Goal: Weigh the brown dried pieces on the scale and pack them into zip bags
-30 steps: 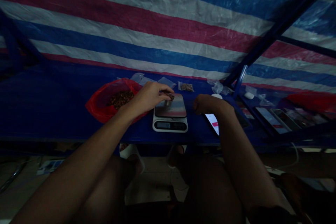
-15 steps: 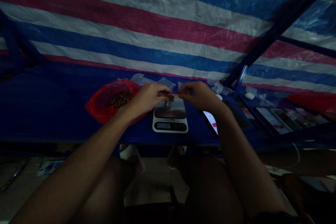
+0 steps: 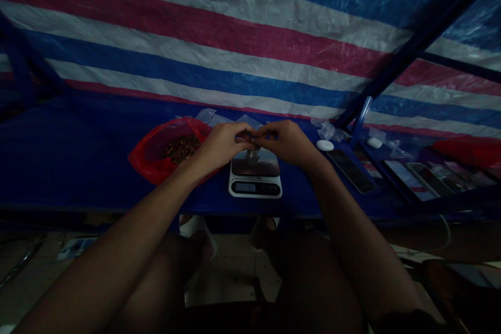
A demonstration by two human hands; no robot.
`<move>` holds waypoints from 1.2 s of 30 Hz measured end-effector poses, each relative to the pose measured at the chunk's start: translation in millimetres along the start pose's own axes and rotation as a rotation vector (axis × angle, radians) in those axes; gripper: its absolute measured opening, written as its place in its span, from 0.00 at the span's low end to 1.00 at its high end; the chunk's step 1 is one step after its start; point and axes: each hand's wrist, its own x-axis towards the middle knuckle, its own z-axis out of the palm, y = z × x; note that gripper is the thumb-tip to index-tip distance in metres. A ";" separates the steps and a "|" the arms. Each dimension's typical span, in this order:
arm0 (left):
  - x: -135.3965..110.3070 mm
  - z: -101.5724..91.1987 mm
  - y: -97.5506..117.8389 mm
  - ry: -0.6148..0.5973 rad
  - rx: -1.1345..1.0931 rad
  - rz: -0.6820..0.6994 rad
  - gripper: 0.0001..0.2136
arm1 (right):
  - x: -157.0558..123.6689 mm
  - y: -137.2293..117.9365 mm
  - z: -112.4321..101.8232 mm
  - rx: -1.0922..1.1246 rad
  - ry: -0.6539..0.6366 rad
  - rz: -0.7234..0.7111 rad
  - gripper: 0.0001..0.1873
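Blue table [image 3: 78, 167], front edge: red plastic bag [image 3: 146, 164] of brown granules [image 3: 182, 148], left of a digital kitchen scale [image 3: 255, 188]. Above the scale's platform, left hand [image 3: 221, 145] and right hand [image 3: 287, 141], narrowly pinched, meet around a small brown pinch [image 3: 255, 143], too small to identify.
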 end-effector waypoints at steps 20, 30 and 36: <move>-0.5 2.2 -11.7 0.019 -0.055 0.056 0.13 | -8.5 5.4 -8.9 -0.168 -0.412 0.013 0.15; -1.9 2.8 -13.8 0.022 -0.058 0.071 0.13 | -7.1 11.6 -2.8 -0.184 -0.362 0.019 0.12; -2.9 2.8 -14.6 0.027 -0.052 0.094 0.12 | -7.3 9.3 -6.2 -0.189 -0.392 0.052 0.11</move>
